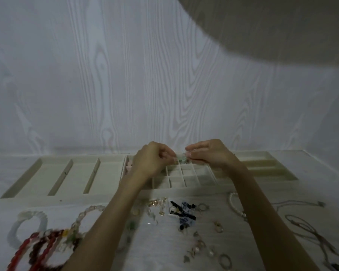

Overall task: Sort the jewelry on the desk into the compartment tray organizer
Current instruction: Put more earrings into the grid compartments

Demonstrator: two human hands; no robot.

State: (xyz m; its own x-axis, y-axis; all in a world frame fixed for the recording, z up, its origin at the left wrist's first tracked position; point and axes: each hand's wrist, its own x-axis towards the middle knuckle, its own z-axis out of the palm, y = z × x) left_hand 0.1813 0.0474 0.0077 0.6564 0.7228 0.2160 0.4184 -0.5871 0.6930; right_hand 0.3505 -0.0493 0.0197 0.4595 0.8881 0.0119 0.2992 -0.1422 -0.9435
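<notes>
A cream compartment tray organizer [47, 173] lies across the back of the desk, with long slots on the left and small square cells in the middle. My left hand [151, 161] and my right hand [207, 153] meet above the small cells, both pinching a tiny green piece of jewelry [181, 158] between their fingertips. A pink item [130, 165] shows in a narrow slot just left of my left hand. Loose jewelry lies on the desk in front of the tray: small rings and earrings [217, 227], and dark blue-and-black pieces [184, 212].
Red and white bead bracelets [39, 245] pile at the near left, beside a white bracelet [27, 222]. A pearl strand [235, 206] and thin cord necklaces [305, 229] lie on the right. A pale wood-grain wall stands behind the desk.
</notes>
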